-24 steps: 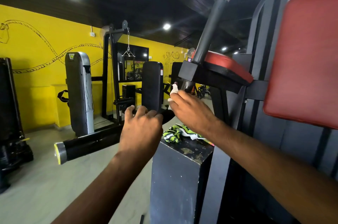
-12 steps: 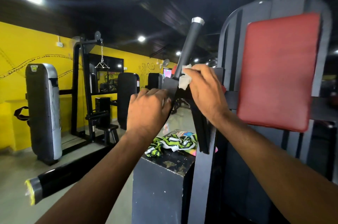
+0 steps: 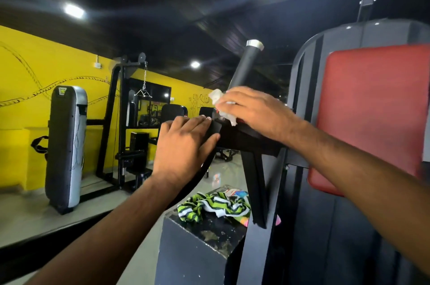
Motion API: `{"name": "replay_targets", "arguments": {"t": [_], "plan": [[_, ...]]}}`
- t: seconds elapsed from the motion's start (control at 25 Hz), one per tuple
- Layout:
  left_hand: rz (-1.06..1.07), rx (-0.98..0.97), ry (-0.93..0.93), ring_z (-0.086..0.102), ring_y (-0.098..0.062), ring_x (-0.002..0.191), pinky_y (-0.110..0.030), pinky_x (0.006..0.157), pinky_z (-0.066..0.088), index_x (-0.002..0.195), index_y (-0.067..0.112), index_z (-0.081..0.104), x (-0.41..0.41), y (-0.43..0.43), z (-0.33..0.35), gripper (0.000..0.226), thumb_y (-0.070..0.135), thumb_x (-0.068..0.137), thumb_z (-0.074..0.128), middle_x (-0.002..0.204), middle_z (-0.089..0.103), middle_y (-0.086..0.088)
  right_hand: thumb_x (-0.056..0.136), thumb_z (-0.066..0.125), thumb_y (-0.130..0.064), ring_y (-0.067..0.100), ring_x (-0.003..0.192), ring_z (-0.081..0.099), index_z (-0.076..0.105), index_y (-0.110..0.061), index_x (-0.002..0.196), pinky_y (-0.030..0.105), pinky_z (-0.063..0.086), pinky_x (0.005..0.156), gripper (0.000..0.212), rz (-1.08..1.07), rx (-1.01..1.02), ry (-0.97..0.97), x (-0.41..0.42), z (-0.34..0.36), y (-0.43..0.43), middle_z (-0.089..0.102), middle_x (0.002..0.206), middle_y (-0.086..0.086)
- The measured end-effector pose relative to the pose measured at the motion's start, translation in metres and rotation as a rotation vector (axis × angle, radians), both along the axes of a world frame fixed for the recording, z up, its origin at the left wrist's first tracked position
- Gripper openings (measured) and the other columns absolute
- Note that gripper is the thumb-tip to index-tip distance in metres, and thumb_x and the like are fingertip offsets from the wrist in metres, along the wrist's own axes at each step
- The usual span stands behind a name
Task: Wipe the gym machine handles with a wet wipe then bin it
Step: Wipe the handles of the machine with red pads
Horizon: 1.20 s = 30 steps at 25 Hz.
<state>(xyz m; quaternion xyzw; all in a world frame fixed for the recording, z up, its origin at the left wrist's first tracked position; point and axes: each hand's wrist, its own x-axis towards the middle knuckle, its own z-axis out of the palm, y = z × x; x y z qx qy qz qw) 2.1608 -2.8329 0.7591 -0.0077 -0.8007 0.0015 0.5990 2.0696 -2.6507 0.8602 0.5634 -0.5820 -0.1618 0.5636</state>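
while right hand [image 3: 256, 112] clutches wipe [image 3: 220, 101] bunched against the base of handle [image 3: 246, 66], left hand [image 3: 183, 143] lies flat, fingers straight, on bracket [image 3: 242, 139]. judged: wiping under way; upper grip and binning left, no bin visible.

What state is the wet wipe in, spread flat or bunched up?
Bunched up: the wet wipe shows as crumpled white wads sticking out either side of the right hand, which holds it against the handle.
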Motion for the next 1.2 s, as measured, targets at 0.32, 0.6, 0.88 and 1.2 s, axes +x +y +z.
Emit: {"name": "replay_targets", "arguments": {"t": [0.32,0.6,0.88,1.2], "plan": [[-0.047,-0.020,0.059,0.056,-0.025,0.112,-0.041,0.088,0.044,0.123,0.017,0.068,-0.009,-0.004,-0.003,0.047,0.050,0.094,0.050,0.127,0.065,0.002,0.091,0.062,-0.005,0.026,0.097,0.058,0.067,-0.007,0.118,0.039,0.051,0.079,0.028,0.163,-0.307,0.017,-0.003,0.000,0.001,0.066,0.108,0.009],[-0.048,-0.002,0.062,0.057,-0.025,0.111,-0.039,0.088,0.040,0.123,0.017,0.068,-0.006,-0.002,-0.004,0.050,0.051,0.093,0.046,0.127,0.066,0.002,0.088,0.070,-0.011,0.006,0.084,0.065,0.062,-0.019,0.094,0.033,0.056,0.077,0.013,0.520,-1.187,-0.877,0.026,-0.067,-0.047,0.064,0.089,-0.013],[-0.019,-0.017,0.036,0.057,-0.025,0.108,-0.040,0.086,0.042,0.125,0.016,0.066,-0.005,0.001,-0.003,0.050,0.050,0.093,0.047,0.127,0.066,0.000,0.092,0.053,0.000,0.019,0.071,0.065,0.065,-0.010,0.088,0.042,0.057,0.066,0.015,0.420,-1.168,-1.196,0.006,-0.057,-0.052,0.069,0.078,0.002],[0.037,-0.051,0.014,0.056,-0.025,0.109,-0.042,0.088,0.044,0.126,0.016,0.066,0.000,0.001,-0.002,0.049,0.048,0.093,0.050,0.128,0.065,0.000,0.082,0.066,-0.002,0.027,0.110,0.055,0.064,-0.006,0.118,0.034,0.050,0.092,0.036,0.051,-0.299,-0.029,0.014,-0.033,-0.030,0.063,0.119,0.008]]}}
